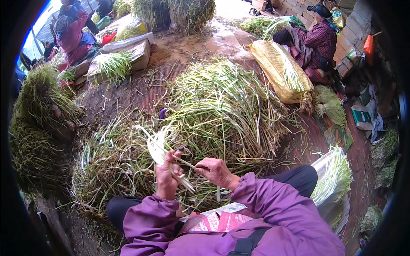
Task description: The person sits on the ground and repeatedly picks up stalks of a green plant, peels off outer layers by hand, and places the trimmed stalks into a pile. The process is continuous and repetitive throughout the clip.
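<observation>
My left hand (167, 174) is closed around a small bunch of pale leafy stalks (157, 148), whose leaves droop above the fist and whose white ends stick out below it. Just right of it, my right hand (214, 171) pinches the end of one pale stalk between thumb and fingers; that stalk runs across to the left hand. Beneath and beyond both hands lies a large heap of green and yellowish long-leaved stalks (221, 105), with brown, withered matter mixed in. By my right knee, pale trimmed stalks (333, 179) rest on a whitish sack.
A stuffed yellow woven sack (277, 70) bears a pale bunch at the upper right, beside a seated person (315, 40). Another person (72, 38) sits upper left, near a wrapped block (137, 52) with green stalks. Dark green bundles (38, 134) stand at the left.
</observation>
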### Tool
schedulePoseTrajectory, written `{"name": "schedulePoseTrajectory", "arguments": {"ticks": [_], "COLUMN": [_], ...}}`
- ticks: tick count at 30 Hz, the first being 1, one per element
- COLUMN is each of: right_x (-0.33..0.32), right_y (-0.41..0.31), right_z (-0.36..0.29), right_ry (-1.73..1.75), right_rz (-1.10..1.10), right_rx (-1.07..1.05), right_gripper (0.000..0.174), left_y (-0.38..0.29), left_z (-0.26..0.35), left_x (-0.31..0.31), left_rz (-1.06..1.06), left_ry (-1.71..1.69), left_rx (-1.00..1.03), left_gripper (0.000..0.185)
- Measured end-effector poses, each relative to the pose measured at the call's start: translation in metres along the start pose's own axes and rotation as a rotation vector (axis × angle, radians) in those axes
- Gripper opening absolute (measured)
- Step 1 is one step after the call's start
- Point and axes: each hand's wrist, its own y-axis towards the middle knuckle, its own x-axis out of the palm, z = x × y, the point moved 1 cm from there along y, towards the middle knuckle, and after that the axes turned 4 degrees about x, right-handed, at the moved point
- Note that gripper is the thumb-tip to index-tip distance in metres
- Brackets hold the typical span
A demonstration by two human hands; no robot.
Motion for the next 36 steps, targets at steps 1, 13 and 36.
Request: {"name": "schedulePoseTrajectory", "arguments": {"ticks": [1,13,36], "right_x": [0.001,0.019,0.021], "right_y": [0.000,-0.015,-0.036], "right_z": [0.000,0.003,0.015], "right_ry": [0.042,0.436,0.174], "right_rz": [0.012,0.032,-0.249], "right_rx": [0.023,0.421,0.178], "right_gripper": [0.019,0.018,0.021], "left_y": [-0.004,-0.008,-0.031], "left_z": [-0.006,-0.019,-0.060], "left_x": [0.002,0.005,0.011], "left_rz": [-0.015,-0.024,-0.152], "left_ry": [0.040,0.101,0.190], "left_rx": [-0.021,-0.062,-0.140], "left_gripper": [0.023,0.017,0.022]}}
